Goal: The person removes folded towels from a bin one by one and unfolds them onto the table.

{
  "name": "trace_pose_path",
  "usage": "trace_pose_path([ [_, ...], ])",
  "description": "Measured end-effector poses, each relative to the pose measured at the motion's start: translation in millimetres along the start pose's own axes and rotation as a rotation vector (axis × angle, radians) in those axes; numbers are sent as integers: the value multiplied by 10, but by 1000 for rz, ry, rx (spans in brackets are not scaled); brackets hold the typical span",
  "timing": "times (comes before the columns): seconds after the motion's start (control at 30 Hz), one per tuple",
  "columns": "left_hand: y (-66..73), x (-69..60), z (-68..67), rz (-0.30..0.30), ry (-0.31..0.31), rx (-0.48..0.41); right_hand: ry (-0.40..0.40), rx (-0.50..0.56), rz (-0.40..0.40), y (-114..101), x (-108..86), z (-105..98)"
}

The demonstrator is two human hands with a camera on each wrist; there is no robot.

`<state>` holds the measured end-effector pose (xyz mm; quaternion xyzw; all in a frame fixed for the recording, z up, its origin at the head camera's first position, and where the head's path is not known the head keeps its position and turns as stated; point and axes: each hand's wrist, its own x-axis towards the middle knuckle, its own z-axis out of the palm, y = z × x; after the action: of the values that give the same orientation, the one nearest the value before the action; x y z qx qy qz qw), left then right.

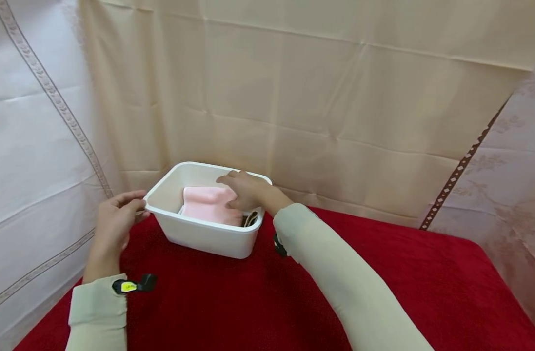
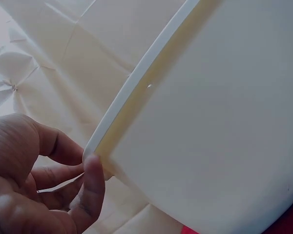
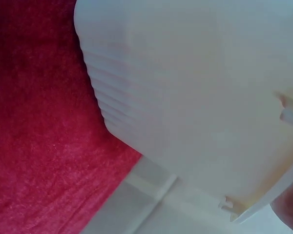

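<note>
A white plastic storage bin (image 1: 206,237) stands at the far left of the red-covered table. My left hand (image 1: 113,222) pinches its rim at the left corner; in the left wrist view the thumb and fingers (image 2: 93,190) grip that edge. Inside the bin lies a folded pink cloth (image 1: 206,204). My right hand (image 1: 247,190) reaches over the right side into the bin, thumb and fingers spread apart at the cloth's right part. Beside the cloth, a dark brown and beige folded item (image 1: 250,219) shows at the bin's right end. The right wrist view mostly shows the bin's outer wall (image 3: 185,97).
Red velvety cloth (image 1: 206,302) covers the table. A beige curtain (image 1: 315,97) hangs just behind the bin. White patterned cloth (image 1: 34,146) hangs on the left, and pale flowered cloth (image 1: 508,185) on the right.
</note>
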<state>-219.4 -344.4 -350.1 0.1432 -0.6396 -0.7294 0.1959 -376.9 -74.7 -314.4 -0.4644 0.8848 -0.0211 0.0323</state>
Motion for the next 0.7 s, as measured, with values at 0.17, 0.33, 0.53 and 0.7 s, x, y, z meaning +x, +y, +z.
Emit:
trace_pose_path([
  [0.17,3,5,-6,10,-8,20,-8,-36,-24,-7,56,15],
  [0.33,-6,31,-3,-1,-12,74,-16,-129,-59,-16,95,30],
  [0.53,-8,38,-1,-10,0,89,-44,-121,-56,-21,166,51],
  [0.7,6,15,10,-7,12,95,-52,-66,-78,3,219,130],
])
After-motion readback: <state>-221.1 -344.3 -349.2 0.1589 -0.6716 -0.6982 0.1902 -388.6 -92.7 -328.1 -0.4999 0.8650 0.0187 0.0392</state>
